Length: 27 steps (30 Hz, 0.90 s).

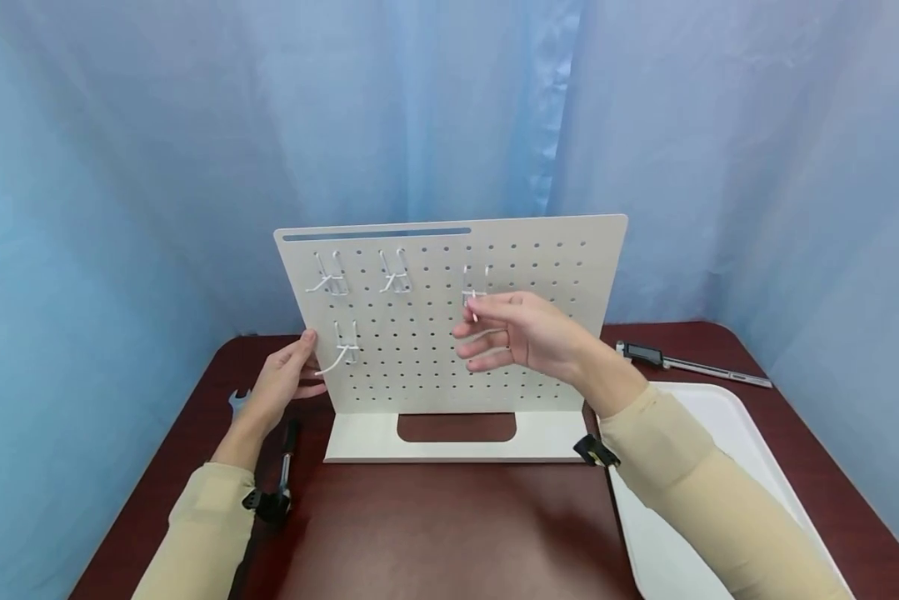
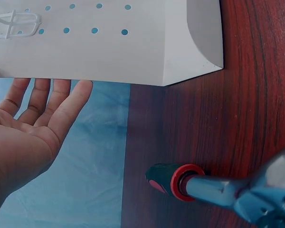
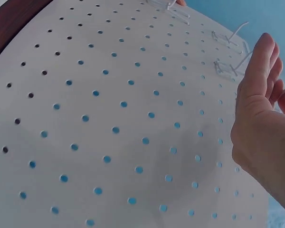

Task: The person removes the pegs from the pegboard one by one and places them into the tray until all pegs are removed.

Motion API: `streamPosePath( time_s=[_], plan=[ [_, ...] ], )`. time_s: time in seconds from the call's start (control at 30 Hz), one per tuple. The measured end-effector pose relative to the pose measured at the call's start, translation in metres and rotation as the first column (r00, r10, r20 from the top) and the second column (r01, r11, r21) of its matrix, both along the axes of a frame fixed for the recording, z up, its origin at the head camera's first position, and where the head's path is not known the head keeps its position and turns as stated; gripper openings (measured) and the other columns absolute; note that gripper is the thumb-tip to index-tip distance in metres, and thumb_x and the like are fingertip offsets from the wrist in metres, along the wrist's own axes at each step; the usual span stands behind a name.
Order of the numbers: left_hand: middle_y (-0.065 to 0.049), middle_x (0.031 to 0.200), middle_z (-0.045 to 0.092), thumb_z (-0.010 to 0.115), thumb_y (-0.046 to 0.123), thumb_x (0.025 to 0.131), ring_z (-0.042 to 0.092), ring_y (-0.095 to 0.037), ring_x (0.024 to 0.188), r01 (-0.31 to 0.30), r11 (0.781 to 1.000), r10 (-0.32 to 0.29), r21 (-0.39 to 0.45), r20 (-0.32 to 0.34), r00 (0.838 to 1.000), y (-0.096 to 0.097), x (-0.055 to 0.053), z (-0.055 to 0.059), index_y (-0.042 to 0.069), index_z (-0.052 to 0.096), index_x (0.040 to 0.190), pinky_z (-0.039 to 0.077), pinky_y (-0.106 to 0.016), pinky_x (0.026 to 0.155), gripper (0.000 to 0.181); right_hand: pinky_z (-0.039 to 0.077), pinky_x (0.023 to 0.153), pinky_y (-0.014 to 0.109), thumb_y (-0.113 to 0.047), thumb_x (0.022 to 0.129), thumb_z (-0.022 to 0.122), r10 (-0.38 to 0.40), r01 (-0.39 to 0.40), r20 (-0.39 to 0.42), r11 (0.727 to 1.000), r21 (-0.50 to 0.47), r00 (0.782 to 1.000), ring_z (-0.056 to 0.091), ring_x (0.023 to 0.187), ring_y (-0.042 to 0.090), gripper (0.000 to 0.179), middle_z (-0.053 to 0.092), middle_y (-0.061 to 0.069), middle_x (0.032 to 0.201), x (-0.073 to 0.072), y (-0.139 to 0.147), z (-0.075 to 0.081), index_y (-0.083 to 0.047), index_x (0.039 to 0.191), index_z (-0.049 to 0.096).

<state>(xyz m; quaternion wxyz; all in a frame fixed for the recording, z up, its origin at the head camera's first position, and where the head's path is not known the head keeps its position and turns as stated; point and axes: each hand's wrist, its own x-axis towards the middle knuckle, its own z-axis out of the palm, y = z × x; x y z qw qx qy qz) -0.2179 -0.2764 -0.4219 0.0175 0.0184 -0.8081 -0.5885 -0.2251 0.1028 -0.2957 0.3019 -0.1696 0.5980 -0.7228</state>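
A white pegboard [image 1: 419, 350] stands upright on its own base on the dark table. My left hand [image 1: 280, 383] holds the board's left edge, thumb in front and fingers behind. In the left wrist view those fingers [image 2: 61, 102] reach behind the edge. My right hand [image 1: 516, 333] pinches a white wire pegboard hook [image 1: 475, 293] between thumb and index finger, the other fingers spread. This hook lies against the board's upper middle, its prong partly hidden by the fingertips. To its left hang more white hooks, two in the upper row and a lower one [image 1: 347, 346].
On the right lie a white tray [image 1: 707, 400] and a digital caliper [image 1: 689, 364]. At the left are a wrench [image 1: 237, 402] and a hammer-like tool [image 1: 287, 458] with a dark handle, partly behind my left forearm. Blue curtains [image 1: 419, 108] surround the table.
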Motion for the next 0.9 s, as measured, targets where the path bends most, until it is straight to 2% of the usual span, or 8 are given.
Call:
streamPosePath(
  time_s=[0.13, 0.3, 0.53, 0.67, 0.9],
  plan=[
    [-0.026, 0.117, 0.061, 0.044, 0.062, 0.102, 0.068, -0.032, 0.103, -0.004, 1.0, 0.004, -0.016, 0.014, 1.0, -0.002, 0.002, -0.003, -0.002, 0.058, 0.133, 0.062, -0.035, 0.081, 0.073, 0.058, 0.091, 0.054, -0.024, 0.105, 0.059, 0.022, -0.02, -0.022, 0.998, 0.068, 1.0, 0.073, 0.091, 0.028, 0.023, 0.071, 0.012, 0.103, 0.008, 0.016, -0.01, -0.002, 0.101, 0.064],
    [-0.024, 0.116, 0.062, 0.045, 0.062, 0.102, 0.068, -0.033, 0.104, -0.002, 1.0, 0.002, -0.016, -0.001, 1.0, -0.002, 0.001, -0.001, -0.002, 0.058, 0.133, 0.062, -0.035, 0.081, 0.072, 0.058, 0.089, 0.056, -0.026, 0.104, 0.06, 0.042, -0.034, -0.061, 0.991, 0.127, 0.997, 0.073, 0.092, 0.029, 0.025, 0.069, 0.017, 0.107, 0.016, 0.039, -0.016, -0.001, 0.102, 0.062],
    [-0.025, 0.121, 0.06, 0.044, 0.062, 0.102, 0.066, -0.036, 0.11, -0.032, 0.999, 0.032, -0.005, 0.008, 0.999, -0.007, 0.01, 0.001, -0.002, 0.056, 0.136, 0.061, -0.037, 0.083, 0.074, 0.058, 0.088, 0.056, -0.025, 0.104, 0.06, 0.069, -0.053, -0.082, 0.982, 0.183, 0.994, 0.073, 0.093, 0.031, 0.024, 0.069, 0.016, 0.105, 0.018, 0.07, -0.022, -0.001, 0.103, 0.062],
    [-0.025, 0.121, 0.059, 0.043, 0.063, 0.102, 0.066, -0.033, 0.108, -0.061, 0.998, 0.061, -0.022, 0.0, 0.998, -0.011, 0.014, 0.001, -0.002, 0.057, 0.135, 0.061, -0.036, 0.082, 0.074, 0.059, 0.087, 0.055, -0.023, 0.105, 0.058, 0.064, -0.05, -0.067, 0.98, 0.192, 0.996, 0.073, 0.091, 0.029, 0.021, 0.07, 0.016, 0.104, 0.018, 0.089, -0.03, -0.002, 0.102, 0.063],
    [-0.023, 0.119, 0.06, 0.043, 0.062, 0.102, 0.067, -0.028, 0.104, -0.039, 0.999, 0.038, -0.017, -0.02, 0.999, -0.005, 0.01, 0.002, 0.001, 0.058, 0.134, 0.061, -0.034, 0.082, 0.071, 0.058, 0.089, 0.054, -0.017, 0.109, 0.049, 0.022, -0.014, -0.045, 0.986, 0.166, 0.999, 0.073, 0.093, 0.026, 0.02, 0.071, 0.008, 0.104, 0.023, 0.146, -0.052, -0.007, 0.111, 0.067]
  ],
)
